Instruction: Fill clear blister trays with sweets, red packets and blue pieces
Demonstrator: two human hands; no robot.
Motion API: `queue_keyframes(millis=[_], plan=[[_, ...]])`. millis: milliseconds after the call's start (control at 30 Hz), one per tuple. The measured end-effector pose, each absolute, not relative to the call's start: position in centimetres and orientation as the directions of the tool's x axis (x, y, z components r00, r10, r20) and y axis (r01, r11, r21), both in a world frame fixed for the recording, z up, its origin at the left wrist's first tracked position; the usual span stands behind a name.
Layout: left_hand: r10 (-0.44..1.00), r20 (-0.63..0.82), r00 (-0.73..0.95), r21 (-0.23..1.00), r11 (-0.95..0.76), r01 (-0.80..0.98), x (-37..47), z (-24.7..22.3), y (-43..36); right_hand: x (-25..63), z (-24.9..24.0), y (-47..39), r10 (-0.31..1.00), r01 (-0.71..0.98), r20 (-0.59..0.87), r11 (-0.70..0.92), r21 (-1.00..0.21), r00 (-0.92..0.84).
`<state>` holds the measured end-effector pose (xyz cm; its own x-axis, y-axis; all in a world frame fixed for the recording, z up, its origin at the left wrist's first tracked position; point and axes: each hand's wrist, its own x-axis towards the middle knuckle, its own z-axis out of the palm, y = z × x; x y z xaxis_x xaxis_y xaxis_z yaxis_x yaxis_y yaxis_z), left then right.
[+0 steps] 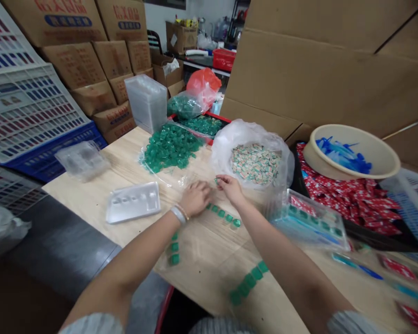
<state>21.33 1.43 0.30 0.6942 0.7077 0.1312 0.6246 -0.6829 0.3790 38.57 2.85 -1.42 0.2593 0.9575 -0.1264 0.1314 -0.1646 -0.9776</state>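
My left hand [196, 197] is over the middle of the wooden table, at the far end of a row of small green pieces [221, 213]; what its fingers hold, if anything, is hidden. Beside it, my right hand [229, 186] pinches a small greenish piece [216, 181] between thumb and fingertips. Behind the right hand, a white plastic bag [226, 148] lies open around many small printed pieces [256, 162]. A heap of green pieces [172, 146] lies beyond my left hand. More green squares [174, 247] sit below the left wrist, and another row [249, 282] is near the front edge.
A white tray [133, 202] and clear trays [82, 160] lie at left, with stacked trays [146, 103] behind. At right are a filled clear tray [311, 218], red packets [355, 204] and a cream basin [386, 157] of blue items. Cardboard [320, 69] stands behind.
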Motion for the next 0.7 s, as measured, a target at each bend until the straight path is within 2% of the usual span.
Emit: queue_keyframes(millis=[100,233,367,467,700], plan=[[0.745,0.093,0.66,0.321,-0.65,0.689,21.9,-1.1,-0.2,40.6,-1.7,2.1,0.948,0.154,-0.093,-0.145,-0.977,0.305],[0.799,0.081,0.595,0.311,-0.588,0.747,20.9,-2.1,-4.2,42.7,-2.8,-1.2,0.938,0.349,0.023,-0.106,-0.931,0.346],[0.765,0.044,0.643,0.327,-0.619,0.714,20.6,-1.9,-5.6,42.4,-3.0,-3.0,0.975,0.602,0.102,-0.037,-0.798,0.195],[0.755,0.033,0.654,0.335,-0.625,0.705,20.9,-2.0,-5.8,41.8,-2.6,-3.1,0.995,0.74,0.089,0.02,-0.673,0.054],[0.763,0.053,0.644,0.379,-0.612,0.694,20.4,-1.3,-5.3,41.4,-2.7,-2.6,0.993,0.877,0.014,0.108,-0.468,-0.115]])
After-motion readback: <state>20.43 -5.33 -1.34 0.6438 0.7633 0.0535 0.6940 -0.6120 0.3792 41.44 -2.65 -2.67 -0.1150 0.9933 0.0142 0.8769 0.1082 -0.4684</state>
